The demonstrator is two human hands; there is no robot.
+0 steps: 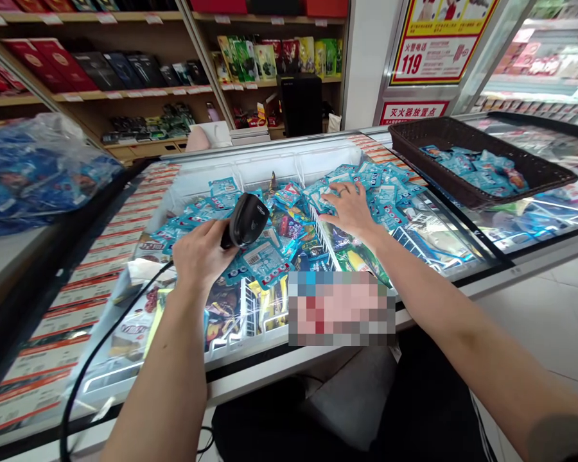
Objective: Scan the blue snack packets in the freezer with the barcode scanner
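Observation:
My left hand [200,253] is closed round the grip of a black barcode scanner [246,220], whose cable [101,346] trails down to the lower left. The scanner head hangs just above a pile of blue ice-cream packets [264,260] in an open chest freezer [250,378]. My right hand [349,206], with a ring on one finger, lies flat with fingers spread on the blue packets [380,186] in the freezer's right section.
A dark woven basket [539,173] with more blue packets rests on the freezer's glass lid at the right. A clear bag of blue packets [33,170] sits at the left. Shelves of boxed goods [125,70] line the back wall. A red and yellow sign [436,51] hangs behind.

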